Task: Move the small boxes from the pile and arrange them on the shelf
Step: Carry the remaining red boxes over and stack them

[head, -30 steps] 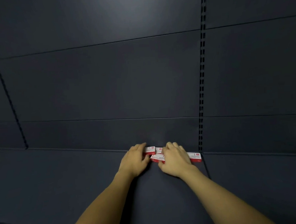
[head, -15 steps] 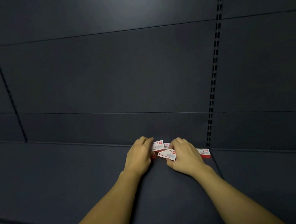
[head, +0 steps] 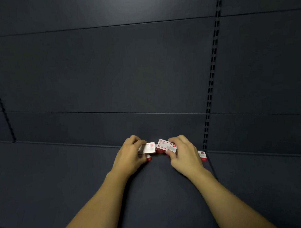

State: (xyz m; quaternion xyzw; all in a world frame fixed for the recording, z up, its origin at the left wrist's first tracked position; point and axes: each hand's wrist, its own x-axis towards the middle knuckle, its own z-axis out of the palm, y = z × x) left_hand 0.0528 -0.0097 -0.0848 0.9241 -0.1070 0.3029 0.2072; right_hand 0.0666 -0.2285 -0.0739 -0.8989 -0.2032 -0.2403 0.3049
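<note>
We've got our left hand pinching one small box and our right hand another, lifted off the pile at the shelf's far edge, arranging barely begun.

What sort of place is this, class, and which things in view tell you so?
Probably a shop or stockroom. A dark shelf meets back panels fitted between slotted uprights, as on retail racking. The left hand and right hand each hold small red-and-white boxes.
</note>
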